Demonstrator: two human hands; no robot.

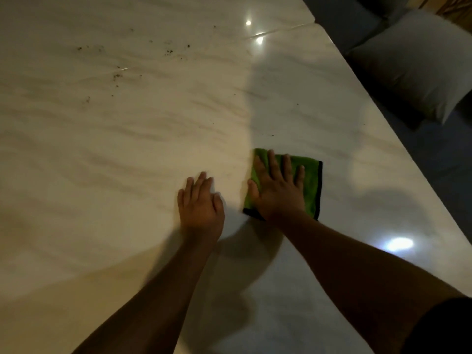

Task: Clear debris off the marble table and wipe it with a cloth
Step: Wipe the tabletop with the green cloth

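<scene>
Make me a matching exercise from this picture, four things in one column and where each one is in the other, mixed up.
Things:
1. green cloth
2. left hand
3. dark crumbs
4. grey cushion

Places:
A. beyond the table's right edge
B. flat on bare marble, left of the cloth
C. under the right hand
D. scattered on the far part of the marble table

Pairs: 1-C, 2-B, 3-D, 4-A
</scene>
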